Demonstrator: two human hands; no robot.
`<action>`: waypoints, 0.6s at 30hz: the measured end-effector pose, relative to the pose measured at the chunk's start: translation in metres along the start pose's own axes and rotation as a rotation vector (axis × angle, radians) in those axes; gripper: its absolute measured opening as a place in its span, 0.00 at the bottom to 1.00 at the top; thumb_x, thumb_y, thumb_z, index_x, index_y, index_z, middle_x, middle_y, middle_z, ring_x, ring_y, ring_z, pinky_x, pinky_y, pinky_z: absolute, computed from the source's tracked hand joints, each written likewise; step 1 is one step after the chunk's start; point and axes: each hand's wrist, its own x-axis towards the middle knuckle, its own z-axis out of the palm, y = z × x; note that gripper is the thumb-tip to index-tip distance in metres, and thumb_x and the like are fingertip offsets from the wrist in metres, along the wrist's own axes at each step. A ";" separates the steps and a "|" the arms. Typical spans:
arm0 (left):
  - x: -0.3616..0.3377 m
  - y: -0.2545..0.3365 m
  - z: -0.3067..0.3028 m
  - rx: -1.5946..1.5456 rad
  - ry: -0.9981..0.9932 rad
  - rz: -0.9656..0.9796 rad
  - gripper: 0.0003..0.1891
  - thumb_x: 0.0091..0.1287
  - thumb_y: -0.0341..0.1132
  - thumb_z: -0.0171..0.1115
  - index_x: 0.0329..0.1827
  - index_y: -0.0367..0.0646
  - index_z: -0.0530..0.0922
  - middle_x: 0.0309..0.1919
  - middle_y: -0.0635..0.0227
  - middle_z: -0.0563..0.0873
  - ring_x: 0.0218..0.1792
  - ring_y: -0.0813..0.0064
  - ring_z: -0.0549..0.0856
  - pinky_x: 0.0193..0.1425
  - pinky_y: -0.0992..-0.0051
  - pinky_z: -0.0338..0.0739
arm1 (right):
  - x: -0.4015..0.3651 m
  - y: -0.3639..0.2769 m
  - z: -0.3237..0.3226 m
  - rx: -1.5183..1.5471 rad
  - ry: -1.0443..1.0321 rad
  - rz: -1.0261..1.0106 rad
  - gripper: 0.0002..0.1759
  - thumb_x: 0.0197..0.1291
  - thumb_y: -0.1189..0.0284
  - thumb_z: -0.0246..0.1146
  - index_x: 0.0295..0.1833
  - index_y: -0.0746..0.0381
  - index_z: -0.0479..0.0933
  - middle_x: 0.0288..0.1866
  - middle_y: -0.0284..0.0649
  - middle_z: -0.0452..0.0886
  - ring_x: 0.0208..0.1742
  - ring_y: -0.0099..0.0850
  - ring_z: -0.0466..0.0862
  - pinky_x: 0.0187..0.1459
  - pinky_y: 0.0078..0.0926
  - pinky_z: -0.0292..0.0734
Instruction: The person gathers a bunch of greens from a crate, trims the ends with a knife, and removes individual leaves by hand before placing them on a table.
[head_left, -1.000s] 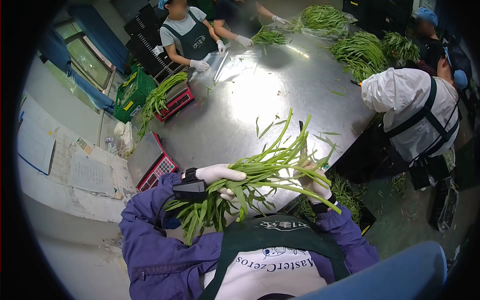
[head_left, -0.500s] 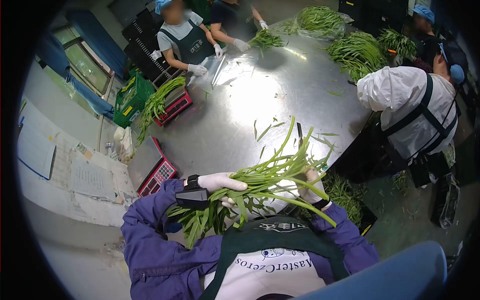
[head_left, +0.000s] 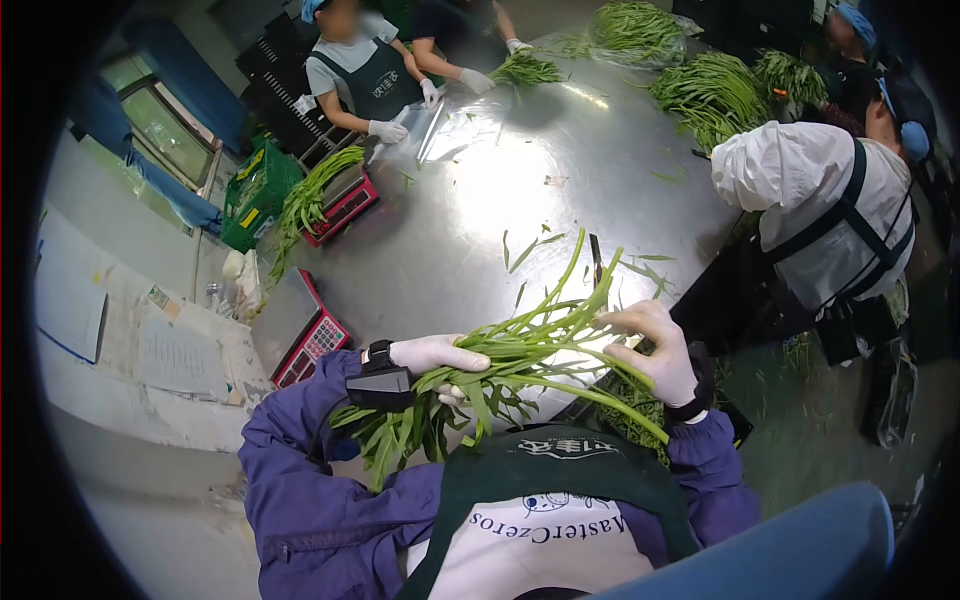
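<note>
My left hand, in a white glove, is closed round a bunch of leafy green stems that looks like water spinach. The leaves hang down on the left below my wrist, and the long stems fan out to the right. At the stem ends is my right hand, also gloved, its thumb and fingers curved apart beside the stems. A dark, narrow tool lies on the metal table just beyond the bunch, among loose leaves.
Two red scales stand at the table's left side, the farther one carrying greens. Large piles of greens lie at the far right. Co-workers stand across the table, and a person in white sleeves is close on my right.
My right hand has moved up and outward from among the stems, and its fingers have spread. My left hand keeps its hold on the bunch.
</note>
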 end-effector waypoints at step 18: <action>-0.006 0.000 0.002 -0.100 0.070 -0.017 0.15 0.71 0.41 0.53 0.52 0.39 0.70 0.15 0.72 0.69 0.16 0.83 0.65 0.19 0.81 0.58 | 0.012 0.003 0.008 0.052 -0.053 0.066 0.07 0.52 0.74 0.66 0.38 0.63 0.82 0.29 0.38 0.79 0.28 0.29 0.77 0.32 0.25 0.72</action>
